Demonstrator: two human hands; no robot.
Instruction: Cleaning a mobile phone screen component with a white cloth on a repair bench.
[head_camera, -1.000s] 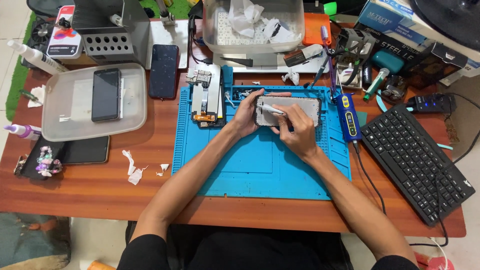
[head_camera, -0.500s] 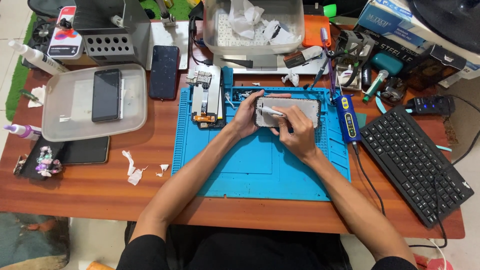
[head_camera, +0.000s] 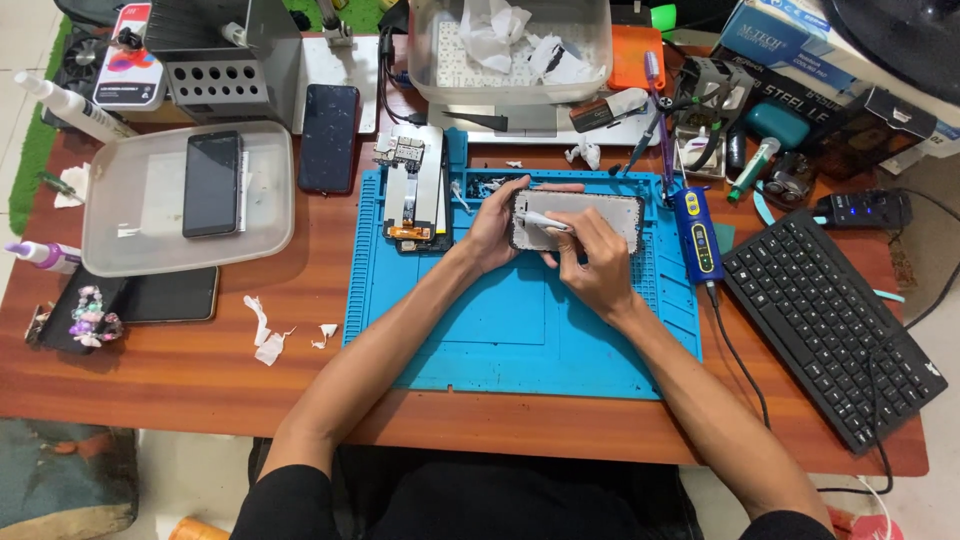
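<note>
A phone frame with a pale inner face lies across the far half of the blue work mat. My left hand grips its left end, fingers curled over the edge. My right hand holds a thin white tool, its tip pressed against the left part of the frame. A dismantled phone with a bare circuit board lies on the mat just left of my left hand.
A clear tray with a dark phone sits at the left, another dark phone beside it. A black keyboard is at the right, a blue-yellow tool by the mat. Bottles, bins and tools crowd the far edge.
</note>
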